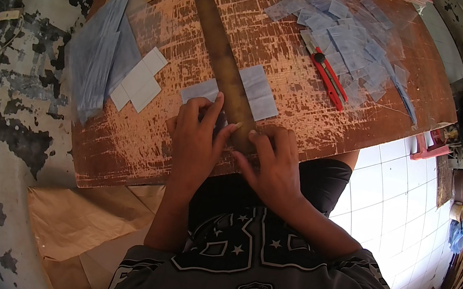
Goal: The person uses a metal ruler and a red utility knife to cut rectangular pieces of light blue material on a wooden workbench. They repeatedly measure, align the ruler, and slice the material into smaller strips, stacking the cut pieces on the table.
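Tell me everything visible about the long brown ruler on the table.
The ruler is a long, flat, dull brown strip, seemingly wood or worn metal; no markings can be made out. It lies flat on the scratched reddish table, running diagonally from the far left toward the person. It crosses a pale blue sheet, which shows on both sides of it. The left hand and right hand press on its near end, hiding it.

The near end of the long brown ruler [224,69] lies hidden under both hands [198,139], as does the pale sheet [256,90] beneath it. Beyond the ruler, the pile of clear bags [349,41] is cut off by the top edge.
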`<action>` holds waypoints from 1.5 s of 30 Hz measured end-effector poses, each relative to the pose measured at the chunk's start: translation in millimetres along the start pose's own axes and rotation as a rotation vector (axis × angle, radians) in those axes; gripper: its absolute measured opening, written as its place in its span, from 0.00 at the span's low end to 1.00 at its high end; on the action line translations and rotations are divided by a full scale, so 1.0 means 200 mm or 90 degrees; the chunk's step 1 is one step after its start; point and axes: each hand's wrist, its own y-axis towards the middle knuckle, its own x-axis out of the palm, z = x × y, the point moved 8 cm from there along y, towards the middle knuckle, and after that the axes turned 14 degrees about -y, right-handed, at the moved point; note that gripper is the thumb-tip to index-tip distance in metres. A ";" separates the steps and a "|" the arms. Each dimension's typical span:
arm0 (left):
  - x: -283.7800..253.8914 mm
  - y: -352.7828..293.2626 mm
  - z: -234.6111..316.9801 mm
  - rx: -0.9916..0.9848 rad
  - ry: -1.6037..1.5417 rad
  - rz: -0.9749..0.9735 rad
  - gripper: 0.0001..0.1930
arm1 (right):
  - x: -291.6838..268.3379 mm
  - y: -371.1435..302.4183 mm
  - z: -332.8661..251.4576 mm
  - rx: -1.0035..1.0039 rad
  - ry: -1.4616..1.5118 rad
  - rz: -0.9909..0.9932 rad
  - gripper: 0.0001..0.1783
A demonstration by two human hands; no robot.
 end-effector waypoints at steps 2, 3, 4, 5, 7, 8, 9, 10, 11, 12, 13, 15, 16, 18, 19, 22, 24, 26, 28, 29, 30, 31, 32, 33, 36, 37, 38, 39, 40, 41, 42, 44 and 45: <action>0.00 0.00 0.00 0.002 0.002 0.001 0.32 | 0.00 0.00 0.00 -0.002 -0.001 0.001 0.26; 0.00 0.00 0.00 0.005 0.004 0.002 0.32 | 0.00 0.00 0.00 -0.003 -0.002 0.002 0.26; 0.00 0.00 0.00 0.008 0.006 0.004 0.32 | 0.00 0.00 0.00 -0.002 -0.002 0.000 0.26; 0.00 0.00 0.00 0.006 0.008 0.002 0.32 | 0.01 0.00 0.00 -0.001 -0.002 -0.002 0.26; 0.00 0.00 0.00 0.002 0.011 -0.001 0.32 | 0.01 0.00 0.01 -0.001 -0.002 0.000 0.26; 0.00 0.00 0.00 0.003 0.009 0.000 0.32 | 0.01 0.00 0.00 -0.004 0.000 0.003 0.26; 0.00 0.00 0.00 0.004 0.007 0.002 0.32 | 0.00 0.00 0.00 -0.006 0.002 0.007 0.26; 0.00 0.00 0.00 0.005 0.006 0.003 0.32 | 0.00 0.00 0.00 -0.007 0.001 0.007 0.27; 0.00 0.00 0.00 0.005 0.008 0.004 0.32 | 0.00 0.00 0.00 -0.008 -0.001 0.008 0.27; 0.00 0.00 0.00 0.006 0.010 0.005 0.31 | 0.00 0.00 0.00 -0.008 -0.002 0.009 0.27; 0.00 0.00 0.00 0.006 0.012 0.005 0.31 | 0.00 0.00 0.00 -0.008 -0.002 0.008 0.27; 0.00 0.00 0.00 0.009 0.008 0.005 0.31 | 0.01 0.00 0.00 -0.007 0.000 0.007 0.27; 0.00 0.00 0.00 0.010 0.005 0.005 0.32 | 0.01 0.00 0.01 -0.007 0.000 0.008 0.27; 0.00 0.00 0.00 0.003 0.001 0.001 0.32 | 0.01 0.00 0.01 -0.006 0.001 0.009 0.27; 0.00 0.00 0.00 0.000 -0.001 -0.001 0.32 | 0.01 0.00 0.01 -0.006 0.000 0.008 0.27; 0.00 0.00 0.00 0.006 0.002 0.004 0.32 | 0.01 0.00 0.01 -0.006 0.000 0.005 0.27; 0.00 0.00 0.00 0.004 0.002 0.003 0.32 | 0.01 0.00 0.01 -0.005 0.001 0.003 0.27; 0.00 0.00 0.00 0.004 0.002 0.002 0.32 | 0.01 0.00 0.01 -0.005 0.002 0.005 0.27; 0.00 0.00 0.00 0.006 0.004 0.003 0.32 | 0.01 0.00 0.01 -0.004 0.001 0.005 0.26; 0.00 0.00 -0.01 -0.003 -0.001 0.002 0.32 | 0.01 0.00 0.01 -0.003 -0.001 0.005 0.26; 0.00 0.00 -0.01 -0.012 -0.006 0.001 0.32 | 0.01 0.00 0.01 -0.002 -0.002 0.005 0.26; 0.00 0.00 -0.01 -0.021 -0.012 0.000 0.32 | 0.01 0.00 0.00 -0.003 -0.002 0.005 0.26; 0.00 0.00 -0.01 -0.020 -0.011 0.001 0.32 | 0.00 0.00 0.00 -0.004 -0.002 0.005 0.26; 0.00 0.00 -0.01 -0.019 -0.010 0.002 0.32 | 0.00 0.00 0.00 -0.004 -0.001 0.006 0.26; 0.00 0.00 0.00 -0.001 0.002 0.003 0.32 | 0.00 0.00 0.00 -0.005 0.001 0.003 0.26; 0.00 0.00 0.00 0.008 0.008 0.003 0.32 | 0.00 0.00 0.00 -0.006 0.001 0.003 0.26; 0.01 0.00 0.00 0.006 0.007 0.003 0.32 | 0.00 0.00 0.00 -0.008 0.001 0.003 0.26; 0.01 0.00 0.00 0.004 0.007 0.002 0.32 | 0.00 0.00 0.01 -0.009 0.000 0.003 0.26; 0.01 0.00 0.00 0.002 0.006 0.001 0.32 | 0.00 0.00 0.01 -0.009 0.000 0.003 0.26; 0.01 0.00 0.00 0.002 0.006 0.002 0.33 | 0.00 0.00 0.01 -0.009 0.000 0.002 0.26; 0.01 0.00 0.00 0.003 0.005 0.003 0.33 | 0.00 0.00 0.00 -0.009 0.000 0.002 0.26; 0.01 0.00 0.00 0.005 0.006 0.004 0.33 | 0.00 0.00 0.00 -0.008 0.000 0.000 0.26; 0.01 0.00 0.00 0.006 0.008 0.005 0.33 | 0.00 0.00 0.00 -0.008 0.000 0.000 0.26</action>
